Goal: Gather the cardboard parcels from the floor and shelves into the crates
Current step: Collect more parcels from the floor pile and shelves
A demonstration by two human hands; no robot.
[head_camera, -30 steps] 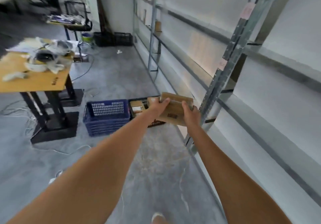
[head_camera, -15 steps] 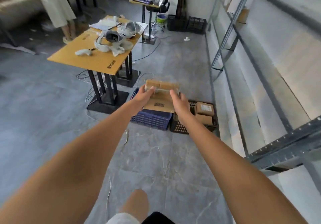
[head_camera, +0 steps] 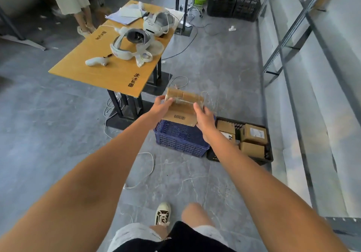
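A grey concrete floor strewn with white cables runs alongside metal shelving on the right of a storeroom. At arm's length, a person holds a flat cardboard parcel in both hands: the left hand grips its left edge with the thumb on top and fingers curled beneath, and the right hand clasps its right edge, fingers wrapped around the side. The parcel, taped across the top and bearing a barcode, hangs in the air directly over a blue crate standing just below the fingers. Immediately right of the right hand's fingers sits a black crate touching the blue one and already holding several small cardboard boxes. Beyond the left hand's fingers stands a wooden table carrying two white headsets, a controller and papers. Far past the fingertips, two more dark crates line the back wall. The person's sneaker shows at the bottom.
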